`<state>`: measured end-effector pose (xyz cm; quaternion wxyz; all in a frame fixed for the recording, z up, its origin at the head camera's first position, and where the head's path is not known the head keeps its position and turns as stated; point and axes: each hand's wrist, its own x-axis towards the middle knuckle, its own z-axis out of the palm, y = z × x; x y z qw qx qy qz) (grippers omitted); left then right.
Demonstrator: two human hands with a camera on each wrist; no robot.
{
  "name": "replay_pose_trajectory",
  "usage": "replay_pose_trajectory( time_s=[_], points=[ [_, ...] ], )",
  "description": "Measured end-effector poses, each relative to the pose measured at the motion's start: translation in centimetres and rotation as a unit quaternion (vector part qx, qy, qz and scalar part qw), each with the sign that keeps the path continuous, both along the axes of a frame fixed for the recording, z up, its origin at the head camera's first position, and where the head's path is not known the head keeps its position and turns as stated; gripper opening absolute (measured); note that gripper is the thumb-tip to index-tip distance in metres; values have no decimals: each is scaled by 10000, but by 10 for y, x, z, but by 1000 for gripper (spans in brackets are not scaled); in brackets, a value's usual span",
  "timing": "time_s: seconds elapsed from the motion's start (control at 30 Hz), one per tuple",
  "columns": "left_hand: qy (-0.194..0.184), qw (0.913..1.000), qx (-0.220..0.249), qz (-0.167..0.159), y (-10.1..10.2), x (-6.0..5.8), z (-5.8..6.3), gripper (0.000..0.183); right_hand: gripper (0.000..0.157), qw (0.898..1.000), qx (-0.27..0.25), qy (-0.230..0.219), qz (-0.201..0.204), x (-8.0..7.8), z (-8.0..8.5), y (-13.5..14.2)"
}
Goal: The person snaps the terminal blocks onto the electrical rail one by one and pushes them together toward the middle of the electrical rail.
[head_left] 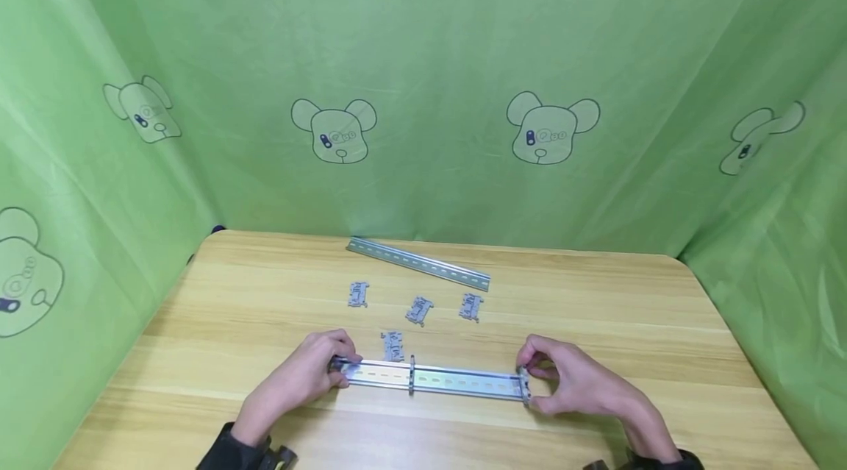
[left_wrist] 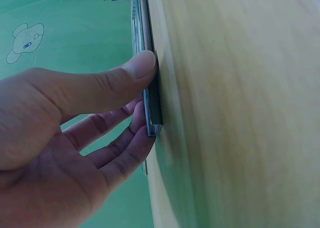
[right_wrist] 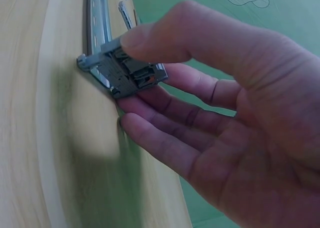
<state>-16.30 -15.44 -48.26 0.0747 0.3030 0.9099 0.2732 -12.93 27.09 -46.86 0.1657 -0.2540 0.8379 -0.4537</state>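
A slotted metal DIN rail (head_left: 466,382) lies crosswise near the front of the table. My left hand (head_left: 311,371) grips its left end, with the thumb on one edge and fingers on the other in the left wrist view. At the right end, my right hand (head_left: 572,382) pinches a grey terminal block (right_wrist: 132,73) between thumb and fingers. That block stands across the rail; whether it is clipped on is hard to tell. Another terminal block (head_left: 412,375) stands upright across the rail near its middle. Just behind the rail lies a loose terminal block (head_left: 393,346).
Farther back, three loose terminal blocks lie flat: one at left (head_left: 358,294), a middle one (head_left: 419,310) and a right one (head_left: 471,307). A second DIN rail (head_left: 420,264) lies slanted near the back edge. Green curtains (head_left: 437,29) surround the wooden table (head_left: 629,301).
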Motion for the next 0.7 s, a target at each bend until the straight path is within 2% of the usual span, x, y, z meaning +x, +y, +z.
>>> replay_pose_trajectory(
  time_s=[0.47,0.7],
  points=[
    [100,9999,-6,-35,0,1,1,30,42,9980,454,424,-154,-1,-3,-3],
    [110,9999,-21,-46,0,1,0,30,43,9993,231,240,-194,-1,-5,-2]
  ],
)
